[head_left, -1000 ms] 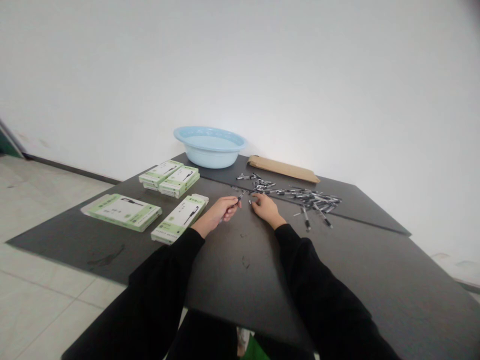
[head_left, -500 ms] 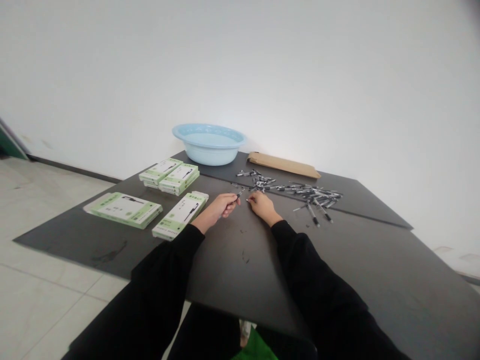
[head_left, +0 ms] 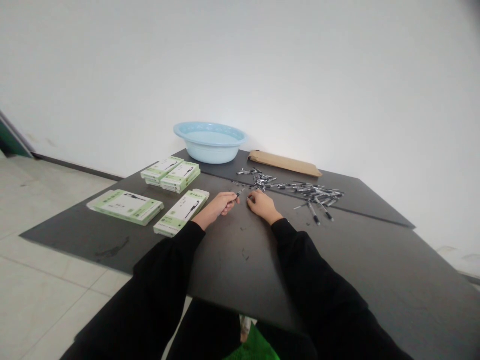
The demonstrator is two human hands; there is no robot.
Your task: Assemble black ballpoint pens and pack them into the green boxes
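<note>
My left hand (head_left: 222, 204) is closed around a pen (head_left: 240, 191) whose dark tip points up and to the right. My right hand (head_left: 260, 204) rests on the black mat (head_left: 240, 260) just right of it, its fingers curled in a pinch on something too small to name. A loose pile of pens (head_left: 300, 192) lies beyond my right hand. A green and white pen box (head_left: 182, 212) lies just left of my left hand.
A light blue basin (head_left: 210, 142) stands at the back of the mat, with a brown envelope (head_left: 285, 163) to its right. More green boxes lie in a stack (head_left: 170, 174), and one flat green box (head_left: 125, 206) lies to the left. Pale floor tiles border the mat on the left.
Both hands have stayed nearly in place, the pen tip and right fingers remaining close together. The view has shifted slightly.
</note>
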